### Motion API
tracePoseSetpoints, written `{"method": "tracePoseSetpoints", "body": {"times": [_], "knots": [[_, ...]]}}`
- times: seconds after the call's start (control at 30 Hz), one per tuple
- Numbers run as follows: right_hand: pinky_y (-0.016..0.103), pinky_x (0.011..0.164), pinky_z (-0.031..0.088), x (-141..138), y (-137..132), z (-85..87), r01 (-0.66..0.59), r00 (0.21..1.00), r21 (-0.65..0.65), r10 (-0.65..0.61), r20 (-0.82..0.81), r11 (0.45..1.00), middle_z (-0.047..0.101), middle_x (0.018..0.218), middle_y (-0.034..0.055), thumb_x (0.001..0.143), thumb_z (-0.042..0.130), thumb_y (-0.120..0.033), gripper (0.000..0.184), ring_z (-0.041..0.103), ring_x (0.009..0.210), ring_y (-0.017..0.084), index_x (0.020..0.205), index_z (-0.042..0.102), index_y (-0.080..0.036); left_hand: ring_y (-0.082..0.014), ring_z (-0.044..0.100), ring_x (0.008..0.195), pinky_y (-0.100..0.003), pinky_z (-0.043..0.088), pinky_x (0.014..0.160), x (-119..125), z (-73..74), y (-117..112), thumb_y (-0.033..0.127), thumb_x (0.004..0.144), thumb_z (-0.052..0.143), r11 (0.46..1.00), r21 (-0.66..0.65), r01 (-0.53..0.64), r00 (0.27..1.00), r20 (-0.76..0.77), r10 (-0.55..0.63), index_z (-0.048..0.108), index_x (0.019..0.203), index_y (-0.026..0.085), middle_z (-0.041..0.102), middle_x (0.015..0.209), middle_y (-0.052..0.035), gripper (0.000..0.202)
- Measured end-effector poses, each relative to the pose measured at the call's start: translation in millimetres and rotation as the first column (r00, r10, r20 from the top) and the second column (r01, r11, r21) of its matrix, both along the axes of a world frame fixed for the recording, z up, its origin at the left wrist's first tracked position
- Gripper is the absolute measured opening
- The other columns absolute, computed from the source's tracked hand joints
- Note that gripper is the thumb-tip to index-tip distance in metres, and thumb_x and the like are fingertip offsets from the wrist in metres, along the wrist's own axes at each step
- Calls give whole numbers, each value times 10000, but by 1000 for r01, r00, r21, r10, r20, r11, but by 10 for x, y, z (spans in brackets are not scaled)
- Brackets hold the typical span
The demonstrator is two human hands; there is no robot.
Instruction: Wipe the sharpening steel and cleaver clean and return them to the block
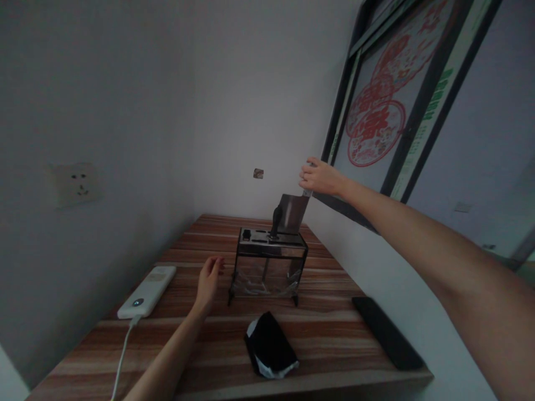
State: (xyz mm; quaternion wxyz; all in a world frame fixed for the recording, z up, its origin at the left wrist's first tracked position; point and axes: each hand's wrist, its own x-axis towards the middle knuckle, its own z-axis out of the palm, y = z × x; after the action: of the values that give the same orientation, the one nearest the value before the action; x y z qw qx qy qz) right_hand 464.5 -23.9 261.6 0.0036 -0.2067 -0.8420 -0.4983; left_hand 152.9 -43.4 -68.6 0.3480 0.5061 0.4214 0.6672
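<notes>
My right hand (320, 177) is raised above a knife rack, closed on the handle of a cleaver (292, 213). The cleaver's broad grey blade hangs down with its lower edge at the rack's top slots. The knife rack (270, 262) has a dark slotted top and clear walls, and stands at the middle of a striped wooden table (326, 334). A dark-handled tool (276, 220) sticks up from the rack beside the blade. My left hand (208, 281) lies on the table just left of the rack, fingers loosely curled, holding nothing.
A white power bank (147, 291) with a cable lies at the table's left. A black pouch (270, 345) lies in front of the rack, and a black phone (387, 332) near the right edge. Walls close in behind and left; a framed red picture (384, 106) leans at right.
</notes>
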Motion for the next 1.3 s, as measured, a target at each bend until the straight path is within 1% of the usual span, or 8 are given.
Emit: {"method": "tracePoseSetpoints", "body": {"times": [0.33,0.6,0.73,0.83,0.93,1.07,1.17,1.3], "knots": [[461,952,244,407,-539,748,322,943,237,-290,-162,916,670,937,116,933,334,-121,331,480,1025,199,806,639,-95,-163,564,686,-254,458,596,-9,38,-11,570,694,567,1000,-8,-11,1000,1,11,587,792,162,584,726,-11,420],[476,846,255,903,-1103,651,403,799,307,-168,-577,862,653,844,103,941,365,-351,355,498,971,266,798,639,-177,-157,561,675,-251,447,597,11,-21,15,557,710,555,1000,6,-1,1000,-13,1,580,804,163,585,724,-10,406],[368,692,297,1029,-1326,149,438,569,69,-217,-793,896,546,678,45,851,517,-375,264,524,755,202,711,585,-162,-158,559,677,-254,447,602,31,15,-25,549,727,537,1000,27,-5,999,-32,6,562,824,162,576,732,-10,400],[293,579,289,972,-1527,-515,180,250,-133,-176,-952,975,444,581,-22,804,576,-380,244,432,568,124,646,520,-202,-153,549,688,-250,441,620,48,140,-135,506,763,527,997,73,-23,998,-59,27,549,848,167,570,754,-9,351],[270,557,286,743,-1778,-1293,-87,-74,-169,-176,-982,982,405,543,-54,775,625,-400,290,375,526,106,617,476,-208,-153,537,737,-252,436,680,39,294,-367,447,804,524,989,136,-62,993,-90,75,548,869,179,561,786,-7,277],[271,567,307,290,-2120,-2177,-632,-364,-146,-458,-811,761,350,521,-58,846,559,-364,370,361,523,106,562,381,-207,-147,550,759,-247,443,705,47,342,-912,346,877,473,961,271,-59,969,-217,121,537,912,189,568,816,-15,173],[266,562,323,-35,-2324,-2613,-805,-464,21,-606,-646,594,286,464,-72,865,536,-350,397,277,467,99,544,354,-204,-135,559,709,-227,445,658,141,231,-1338,242,910,423,939,326,112,887,-459,53,527,921,193,571,765,-12,115],[242,489,257,-363,-2495,-2958,-888,-460,214,-759,-461,408,224,453,-83,852,565,-420,454,186,443,89,543,320,-195,-167,581,794,-281,456,725,334,34,-1611,181,903,419,858,163,488,518,-845,-134,561,969,203,631,859,-47,158]]}}
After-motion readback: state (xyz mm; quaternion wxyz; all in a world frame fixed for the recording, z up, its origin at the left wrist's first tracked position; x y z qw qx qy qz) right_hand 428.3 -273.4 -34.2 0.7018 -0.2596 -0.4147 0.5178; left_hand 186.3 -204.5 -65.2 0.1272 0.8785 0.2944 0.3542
